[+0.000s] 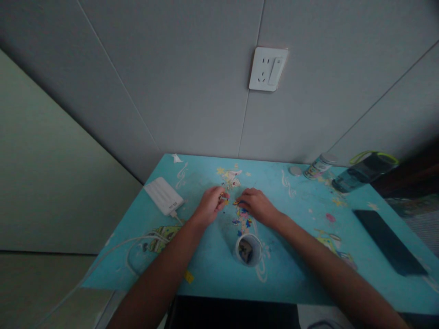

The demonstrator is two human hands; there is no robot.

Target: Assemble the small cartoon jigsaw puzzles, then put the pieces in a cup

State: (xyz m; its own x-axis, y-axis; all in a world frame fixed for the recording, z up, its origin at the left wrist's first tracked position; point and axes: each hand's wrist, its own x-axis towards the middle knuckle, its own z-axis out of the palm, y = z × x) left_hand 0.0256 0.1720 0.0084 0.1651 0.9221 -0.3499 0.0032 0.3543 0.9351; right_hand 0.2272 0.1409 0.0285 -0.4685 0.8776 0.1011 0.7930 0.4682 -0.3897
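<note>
Small coloured puzzle-like pieces [244, 220] lie scattered in a strip on the blue cartoon-print table [206, 265]. My left hand [210, 204] pinches one small piece at its fingertips, just left of the strip's far end. My right hand [257, 204] rests palm down with its fingertips on the pieces at the strip's top. The two hands nearly touch. A small white cup [247, 249] with dark contents stands close in front of the pieces, between my forearms.
A white power bank [163, 195] with a white cable [137, 242] lies at the left. At the back right stand a small tin [318, 166], its lid [295, 171] and a dark bottle [363, 171]. A black phone [387, 240] lies at the right. A wall socket [268, 69] is above.
</note>
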